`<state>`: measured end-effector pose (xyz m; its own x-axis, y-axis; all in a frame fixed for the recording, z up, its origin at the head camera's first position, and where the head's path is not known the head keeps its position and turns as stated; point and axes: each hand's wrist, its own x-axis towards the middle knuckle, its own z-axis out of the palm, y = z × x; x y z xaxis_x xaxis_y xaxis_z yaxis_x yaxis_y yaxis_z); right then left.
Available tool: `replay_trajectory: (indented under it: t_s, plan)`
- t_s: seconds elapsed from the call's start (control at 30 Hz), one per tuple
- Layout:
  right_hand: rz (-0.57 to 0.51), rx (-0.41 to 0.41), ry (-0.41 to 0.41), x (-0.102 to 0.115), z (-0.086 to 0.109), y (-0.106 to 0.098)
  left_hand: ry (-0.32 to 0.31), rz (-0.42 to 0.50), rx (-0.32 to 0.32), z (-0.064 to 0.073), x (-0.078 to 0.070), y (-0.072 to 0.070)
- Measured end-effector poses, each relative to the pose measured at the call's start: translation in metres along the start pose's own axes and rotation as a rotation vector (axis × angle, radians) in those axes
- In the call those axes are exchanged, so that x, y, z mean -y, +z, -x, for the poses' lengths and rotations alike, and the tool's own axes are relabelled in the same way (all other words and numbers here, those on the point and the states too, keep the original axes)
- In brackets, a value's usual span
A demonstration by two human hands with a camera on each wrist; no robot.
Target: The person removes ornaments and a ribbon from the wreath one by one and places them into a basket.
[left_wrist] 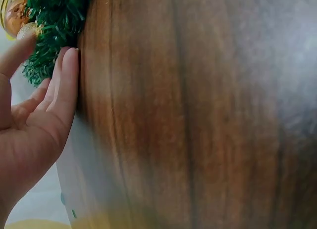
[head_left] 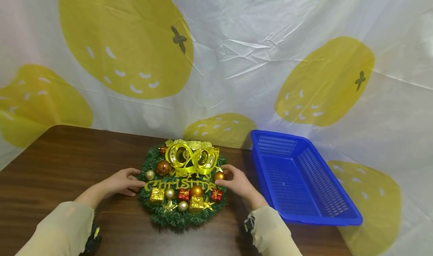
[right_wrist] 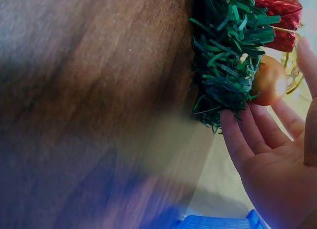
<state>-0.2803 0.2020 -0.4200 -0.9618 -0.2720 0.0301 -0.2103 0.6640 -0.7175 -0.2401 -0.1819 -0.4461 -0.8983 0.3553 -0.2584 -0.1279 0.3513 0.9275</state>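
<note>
Green tinsel, thick and bristly, makes up the round Christmas wreath (head_left: 179,221) lying face up on the dark wood-grain table (head_left: 84,162), right between the person's two hands. Two shiny gold bells (head_left: 180,154) sit side by side at its far end, with a glossy yellow ribbon (head_left: 193,159) crossing over them and a glittery gold bow (head_left: 194,144) behind. Gold lettering (head_left: 182,184) spans the middle; I can read most of "Christmas", while the word above is partly covered. Below it cluster red foil gift boxes (head_left: 184,194), gold foil gift boxes (head_left: 157,196), gold stars (head_left: 170,206) and pale gold balls (head_left: 183,206), and a glittery copper ball (head_left: 164,167) stands out at left. The left hand (head_left: 121,181) has its fingers extended, their tips against the wreath's left edge; the right hand (head_left: 236,181), its fingers loosely spread, touches the opposite edge beside an orange-gold ball (head_left: 219,176). Neither has a grip on it. Off to the right, near that hand, stands a blue plastic basket (head_left: 321,221).
</note>
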Motion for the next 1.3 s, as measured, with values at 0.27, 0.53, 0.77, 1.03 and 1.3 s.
replay_trajectory:
  t_s: [0.27, 0.53, 0.77, 1.03, 1.3]
  plan:
    - [-0.027, -0.002, -0.034, -0.004, 0.001, -0.001, 0.020, -0.001, -0.031, -0.002, 0.001, 0.005]
    - [-0.035, -0.002, -0.067, -0.005, 0.002, -0.002, 0.011, -0.016, -0.046, -0.001, -0.003, 0.007]
    - [-0.040, 0.007, -0.067, -0.004, 0.000, -0.002, 0.005, -0.031, -0.052, -0.002, -0.004, 0.008]
    - [-0.062, 0.017, -0.072, -0.003, -0.001, -0.003, -0.001, -0.040, -0.059, 0.001, -0.007, 0.008]
    - [-0.064, 0.000, -0.063, 0.002, 0.000, -0.007, -0.005, -0.036, -0.063, 0.002, -0.009, 0.008]
